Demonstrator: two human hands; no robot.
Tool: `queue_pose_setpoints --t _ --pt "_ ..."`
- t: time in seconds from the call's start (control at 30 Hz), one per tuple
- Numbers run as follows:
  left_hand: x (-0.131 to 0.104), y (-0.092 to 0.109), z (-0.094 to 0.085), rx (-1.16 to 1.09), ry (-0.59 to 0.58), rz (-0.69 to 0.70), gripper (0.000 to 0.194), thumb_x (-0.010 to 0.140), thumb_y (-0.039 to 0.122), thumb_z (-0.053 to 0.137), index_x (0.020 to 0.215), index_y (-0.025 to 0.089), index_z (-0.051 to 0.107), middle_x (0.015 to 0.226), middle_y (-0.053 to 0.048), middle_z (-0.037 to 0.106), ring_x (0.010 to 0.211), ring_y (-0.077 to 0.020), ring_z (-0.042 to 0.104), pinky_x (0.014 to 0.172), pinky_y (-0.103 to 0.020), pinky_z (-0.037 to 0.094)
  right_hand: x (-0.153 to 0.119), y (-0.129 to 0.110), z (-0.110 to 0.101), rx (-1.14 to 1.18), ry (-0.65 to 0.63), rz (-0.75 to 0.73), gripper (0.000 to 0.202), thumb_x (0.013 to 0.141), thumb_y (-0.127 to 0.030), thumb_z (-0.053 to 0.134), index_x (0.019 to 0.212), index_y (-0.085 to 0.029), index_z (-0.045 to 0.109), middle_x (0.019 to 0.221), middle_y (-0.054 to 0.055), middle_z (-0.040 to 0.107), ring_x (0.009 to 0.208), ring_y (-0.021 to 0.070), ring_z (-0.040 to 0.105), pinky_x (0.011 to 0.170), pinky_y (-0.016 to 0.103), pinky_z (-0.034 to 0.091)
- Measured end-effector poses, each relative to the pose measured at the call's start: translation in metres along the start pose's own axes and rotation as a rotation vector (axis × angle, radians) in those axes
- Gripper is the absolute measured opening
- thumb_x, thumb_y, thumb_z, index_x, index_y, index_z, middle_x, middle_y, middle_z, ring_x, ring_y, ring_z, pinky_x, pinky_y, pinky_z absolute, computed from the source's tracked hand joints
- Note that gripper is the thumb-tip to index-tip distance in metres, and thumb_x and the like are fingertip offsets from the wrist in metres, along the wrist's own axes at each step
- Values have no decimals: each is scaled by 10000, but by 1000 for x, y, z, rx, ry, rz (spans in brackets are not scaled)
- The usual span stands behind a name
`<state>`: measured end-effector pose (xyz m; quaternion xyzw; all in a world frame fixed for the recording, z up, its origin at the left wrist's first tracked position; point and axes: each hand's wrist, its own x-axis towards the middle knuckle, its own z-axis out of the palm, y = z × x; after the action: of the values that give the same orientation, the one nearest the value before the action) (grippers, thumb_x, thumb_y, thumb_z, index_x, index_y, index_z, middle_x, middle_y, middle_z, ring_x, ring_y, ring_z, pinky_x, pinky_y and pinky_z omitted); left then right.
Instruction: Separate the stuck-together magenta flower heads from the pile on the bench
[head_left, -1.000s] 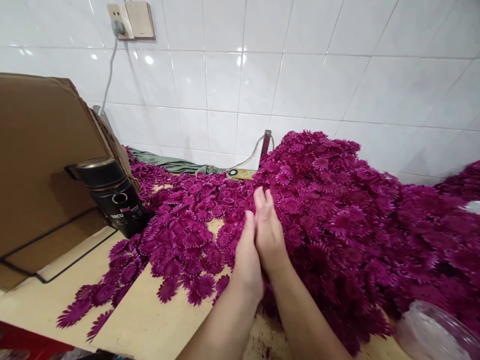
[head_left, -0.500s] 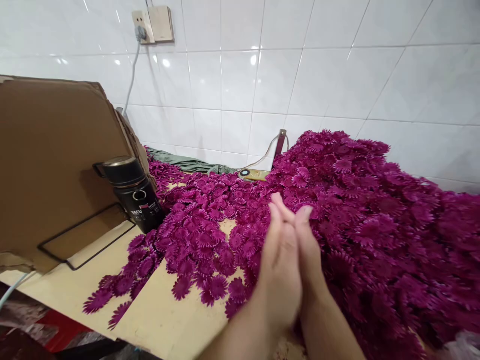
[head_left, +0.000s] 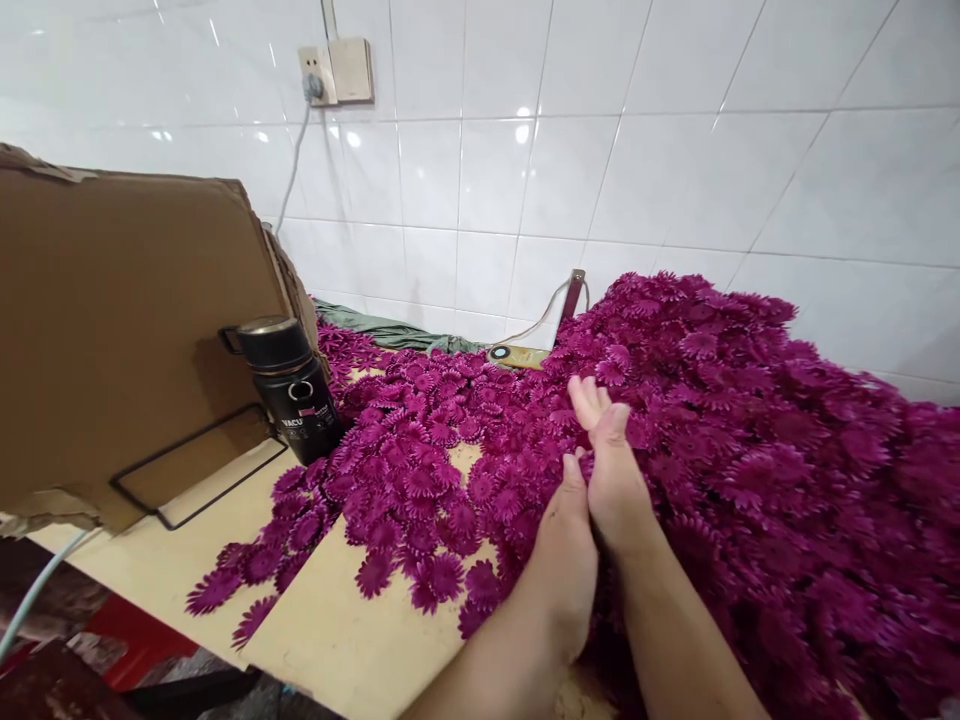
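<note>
My left hand (head_left: 566, 555) and my right hand (head_left: 619, 480) are pressed palm to palm in front of the big heap of magenta artificial flower pieces (head_left: 720, 420). The right hand sits higher and farther forward, its fingertips and thumb pointing up. Of the left hand, the back and the thumb show; its other fingers are hidden. A bit of magenta shows in the gap between the thumbs, but whether it lies between the palms or behind them I cannot make out.
More loose flower pieces spread over the pale board (head_left: 337, 630). At left a black vacuum flask (head_left: 300, 400) stands by a cardboard box (head_left: 135, 320) and a black wire frame (head_left: 225, 500). A yellow tool (head_left: 529, 358) and green cloth (head_left: 397, 330) lie along the tiled wall.
My right hand has slid up and forward against the left, which has dropped lower. Earlier the palms were level. The view has shifted slightly.
</note>
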<state>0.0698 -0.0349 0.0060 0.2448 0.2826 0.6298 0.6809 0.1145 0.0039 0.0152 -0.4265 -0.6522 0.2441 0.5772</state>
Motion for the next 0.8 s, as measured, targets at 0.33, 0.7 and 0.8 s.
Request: queue_pose_setpoints --t 0.33,0.7,0.8 --pt "9 26 -42 375 15 112 180 666 284 657 793 160 628 618 12 640 569 -99 554 552 -196 419 -21 17 -7 64 -66 244 431 812 -480 425 1043 -141 553 1088 146 596 943 238 585 796 427 493" --pt "15 25 -50 318 22 -16 337 703 481 587 702 146 631 548 2 610 534 -113 549 556 -216 421 -35 8 -18 -377 -305 -335 443 769 -142 494 1202 -228 472 1161 99 516 1099 241 459 940 465 394" --pt "15 29 -54 394 8 -48 384 730 510 537 751 148 665 661 -34 663 680 -155 596 664 -254 445 -30 6 -21 -416 -356 -395 393 766 -92 452 1127 -226 526 1119 86 553 1049 232 492 906 445 421"
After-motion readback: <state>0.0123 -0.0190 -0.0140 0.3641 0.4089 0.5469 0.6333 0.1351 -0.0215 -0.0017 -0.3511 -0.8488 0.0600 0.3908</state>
